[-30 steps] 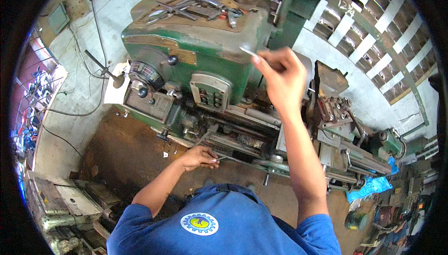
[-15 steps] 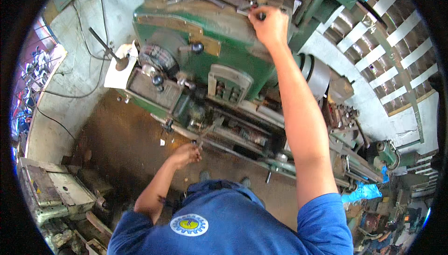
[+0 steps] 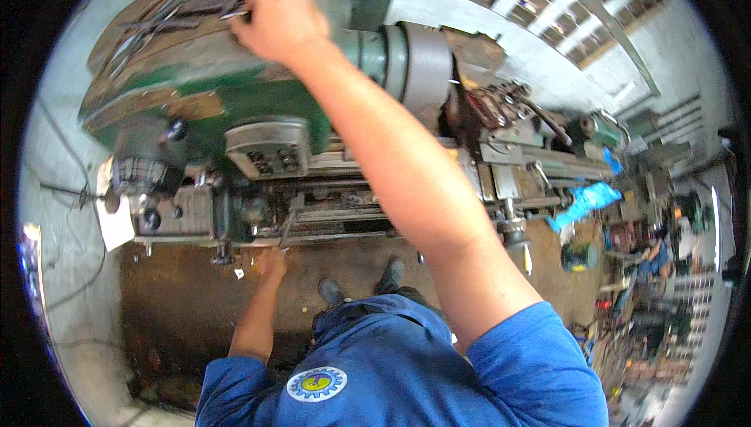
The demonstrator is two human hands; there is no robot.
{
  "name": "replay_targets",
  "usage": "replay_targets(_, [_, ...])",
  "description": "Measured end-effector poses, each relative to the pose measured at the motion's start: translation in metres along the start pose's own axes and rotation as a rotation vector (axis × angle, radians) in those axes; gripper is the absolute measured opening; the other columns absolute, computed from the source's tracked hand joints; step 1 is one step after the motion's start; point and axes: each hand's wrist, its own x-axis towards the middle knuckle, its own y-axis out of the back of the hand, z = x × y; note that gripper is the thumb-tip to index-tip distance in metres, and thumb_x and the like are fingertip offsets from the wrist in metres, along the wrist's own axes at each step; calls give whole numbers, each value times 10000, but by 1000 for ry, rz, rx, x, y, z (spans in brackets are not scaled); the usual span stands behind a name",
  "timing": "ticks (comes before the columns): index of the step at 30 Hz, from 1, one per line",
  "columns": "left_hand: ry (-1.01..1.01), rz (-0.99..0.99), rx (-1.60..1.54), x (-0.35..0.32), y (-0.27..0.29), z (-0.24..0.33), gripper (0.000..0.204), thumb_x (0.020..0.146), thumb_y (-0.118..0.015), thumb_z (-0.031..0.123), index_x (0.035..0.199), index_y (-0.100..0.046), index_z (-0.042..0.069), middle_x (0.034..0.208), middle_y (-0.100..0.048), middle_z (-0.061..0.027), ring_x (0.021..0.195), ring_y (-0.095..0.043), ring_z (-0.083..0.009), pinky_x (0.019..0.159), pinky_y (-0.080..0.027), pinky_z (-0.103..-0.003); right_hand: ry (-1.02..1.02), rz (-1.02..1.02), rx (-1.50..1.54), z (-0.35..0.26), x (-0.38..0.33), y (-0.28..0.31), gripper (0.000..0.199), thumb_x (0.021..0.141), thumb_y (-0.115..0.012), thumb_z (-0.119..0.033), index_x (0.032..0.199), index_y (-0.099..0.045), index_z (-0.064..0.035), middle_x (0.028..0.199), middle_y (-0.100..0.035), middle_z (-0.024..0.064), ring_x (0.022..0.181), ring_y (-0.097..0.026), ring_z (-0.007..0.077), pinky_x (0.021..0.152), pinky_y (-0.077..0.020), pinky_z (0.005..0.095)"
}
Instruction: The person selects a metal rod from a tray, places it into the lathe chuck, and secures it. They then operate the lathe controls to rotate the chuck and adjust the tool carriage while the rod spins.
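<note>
A green metal lathe (image 3: pixel 211 95) stands in front of me. On top of its headstock lies a pile of metal hand tools (image 3: pixel 176 8). My right hand (image 3: pixel 285 20) reaches over the right end of this pile, its fingers curled closed. What they hold, if anything, is hidden by the hand and blur. Low at the lathe's front, my left hand (image 3: pixel 271 263) is at the lower end of a slim metal lever (image 3: pixel 289 225). Its fingers look small and closed around the lever's end.
A round grey chuck (image 3: pixel 426 66) sits right of the headstock, with the tool post (image 3: pixel 497 106) beyond it. Ball-ended handles (image 3: pixel 178 130) stick out at the front left. A blue plastic sheet (image 3: pixel 583 204) hangs by the bed's right end. Farther right is another person (image 3: pixel 653 259).
The view has swung to the right, so the lathe appears farther left. My right hand has moved a little farther over the tool pile. The left hand stays by the lever.
</note>
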Motion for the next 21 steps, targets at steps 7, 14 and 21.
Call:
replay_targets(7, [116, -78, -55, 7, -35, -9, 281, 902, -586, 280, 946, -669, 15, 920, -676, -201, 870, -659, -357, 712, -496, -488, -75, 32, 85, -2, -7, -2, 358, 752, -665, -354, 795, -710, -1, 903, -684, 170, 1008, -574, 319, 931, -452, 389])
replay_targets(14, [-328, 239, -299, -8, -45, -29, 397, 908, -575, 265, 1225, -544, 28, 882, -642, -217, 787, -642, -347, 686, -478, -464, -77, 43, 130, -4, -7, -3, 365, 743, -677, -357, 793, -704, 4, 895, -669, 184, 1006, -574, 334, 938, -455, 403])
replay_targets(21, [-27, -264, -591, -41, 17, 17, 361, 986, -486, 318, 1201, -531, 32, 898, -625, -132, 769, -603, -254, 650, -485, -372, 36, 344, 421, 1, -11, 7, 257, 732, -698, -265, 780, -669, -15, 854, -646, 152, 945, -563, 314, 847, -441, 417])
